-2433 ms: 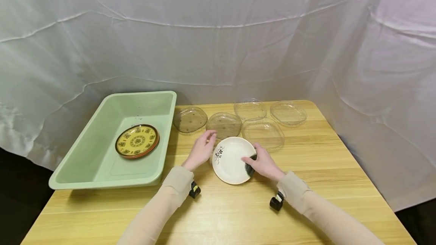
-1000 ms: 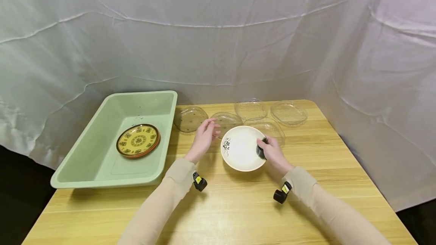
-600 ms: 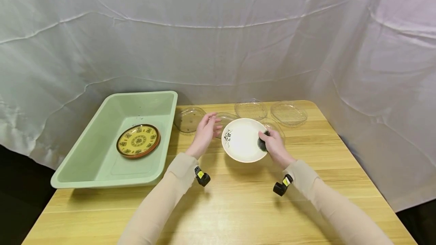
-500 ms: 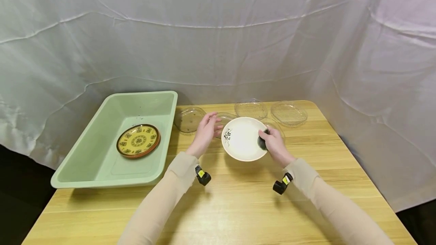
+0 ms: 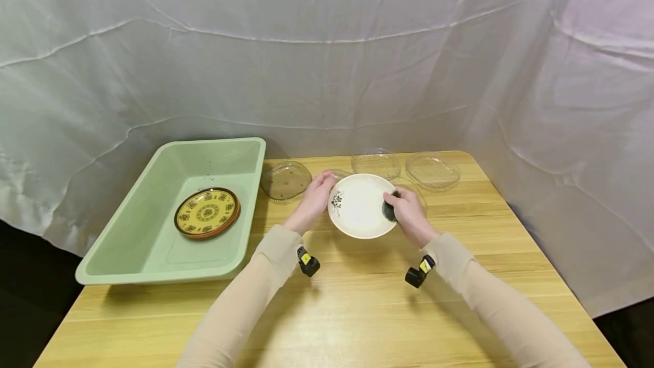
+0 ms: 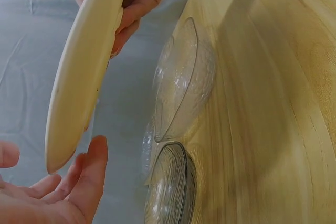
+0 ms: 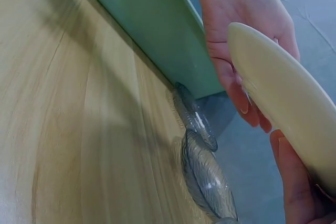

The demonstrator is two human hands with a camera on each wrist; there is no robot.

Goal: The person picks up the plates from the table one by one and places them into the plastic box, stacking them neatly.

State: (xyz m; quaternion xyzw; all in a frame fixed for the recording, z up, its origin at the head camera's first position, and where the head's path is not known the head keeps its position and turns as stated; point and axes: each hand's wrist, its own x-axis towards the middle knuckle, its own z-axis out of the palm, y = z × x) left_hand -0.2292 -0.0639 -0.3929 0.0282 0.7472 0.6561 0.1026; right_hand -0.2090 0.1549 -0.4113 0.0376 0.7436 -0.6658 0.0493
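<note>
A white plate with a dark flower sprig and a black-green patch is held above the table. My right hand grips its right rim, thumb over the dark patch and fingers underneath. My left hand is at the plate's left rim. In the left wrist view the left hand's fingers reach extended just below the lower edge of the plate, the thumb standing apart. From the right wrist, the left palm shows turned up, its fingers partly behind the plate.
A pale green basin stands at left, with a yellow patterned, brown-rimmed plate inside. Along the table's back lie a smoky glass plate and clear glass plates, some partly hidden behind the white plate. A grey curtain hangs behind.
My right hand has raised the white plate off the table and away from me, tilting it, and then shifted it slightly left. My left hand has moved in to the plate's left rim.
</note>
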